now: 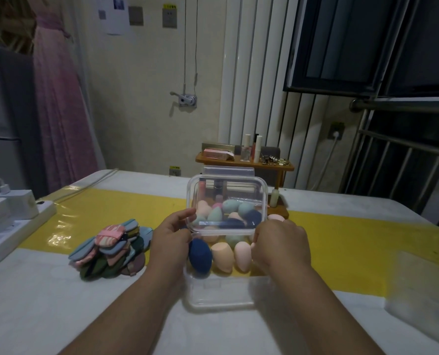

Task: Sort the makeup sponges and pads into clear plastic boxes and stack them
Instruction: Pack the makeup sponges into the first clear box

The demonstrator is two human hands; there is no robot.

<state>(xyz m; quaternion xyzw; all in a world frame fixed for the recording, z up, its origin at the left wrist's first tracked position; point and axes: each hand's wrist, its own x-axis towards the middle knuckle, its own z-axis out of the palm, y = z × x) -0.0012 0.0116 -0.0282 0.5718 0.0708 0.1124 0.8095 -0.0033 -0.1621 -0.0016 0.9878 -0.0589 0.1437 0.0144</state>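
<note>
- Left hand (172, 237) pinches the left edge of the clear lid (226, 190), thumb and fingers curled on its rim
- Right hand (282, 242) grips the lid's near right corner, fingers curled over the edge
- Both hands hold the lid tilted, far edge raised, over the clear plastic box (221, 297), which sits on the table (59, 303) between the forearms
- Egg-shaped makeup sponges lie in the box: a dark blue sponge (200, 256), a peach sponge (222, 257) and a pink sponge (242, 256) in the near row, with teal, pink and navy ones seen through the lid
- Left of the box, near the left hand, lies a pile of pads (110, 249)
- At the far left edge sits a power strip (8, 226)
</note>
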